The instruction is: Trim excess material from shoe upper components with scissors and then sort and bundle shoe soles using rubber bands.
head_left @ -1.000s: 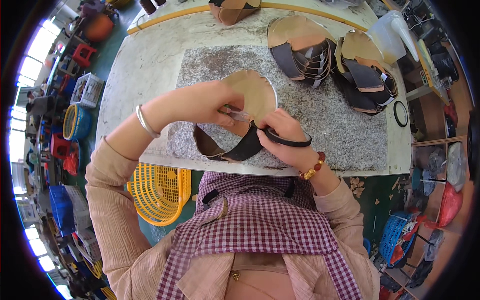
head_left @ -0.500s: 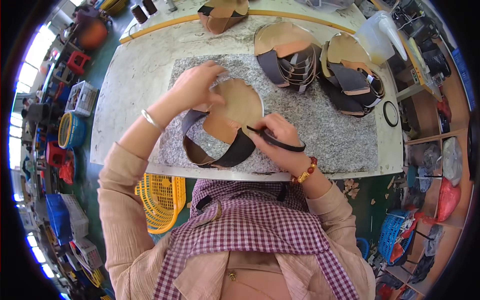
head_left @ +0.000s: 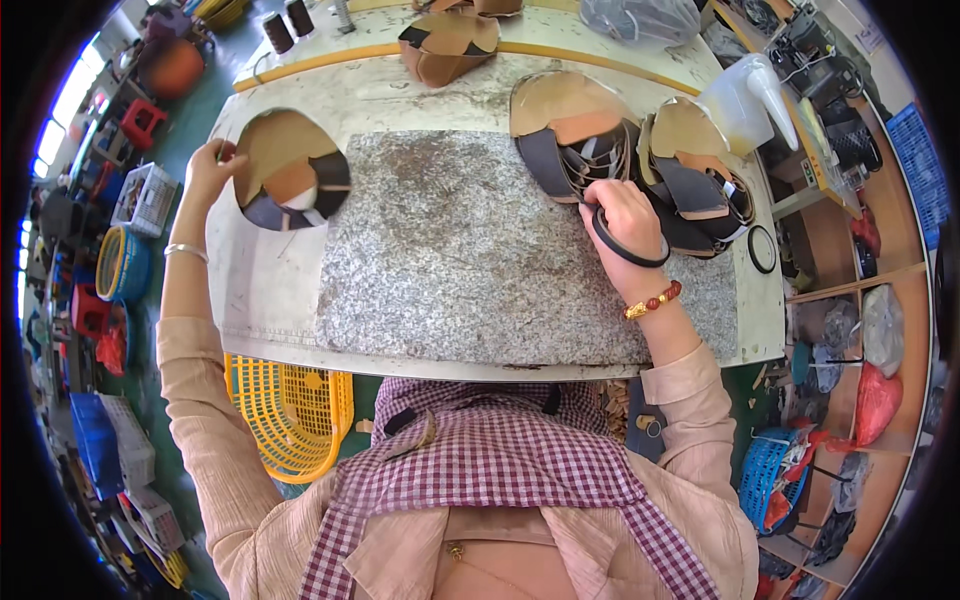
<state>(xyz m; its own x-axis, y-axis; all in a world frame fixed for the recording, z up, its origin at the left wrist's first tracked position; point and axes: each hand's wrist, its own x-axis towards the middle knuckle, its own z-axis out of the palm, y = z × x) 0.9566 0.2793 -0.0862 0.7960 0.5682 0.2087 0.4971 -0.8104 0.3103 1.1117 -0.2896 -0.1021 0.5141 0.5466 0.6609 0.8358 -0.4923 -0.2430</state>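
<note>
Left edge of grey slab (head_left: 460, 280): left hand (head_left: 212, 172), grip closed on leather piece (head_left: 285, 145) — slab's upper right: right hand (head_left: 622, 212) at stack (head_left: 570, 100), black loop (head_left: 625, 255) across it, grip unclear

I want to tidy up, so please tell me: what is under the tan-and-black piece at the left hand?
White tabletop shows around the tan-and-black piece, with the speckled slab at its right. What lies directly beneath is covered.
</note>
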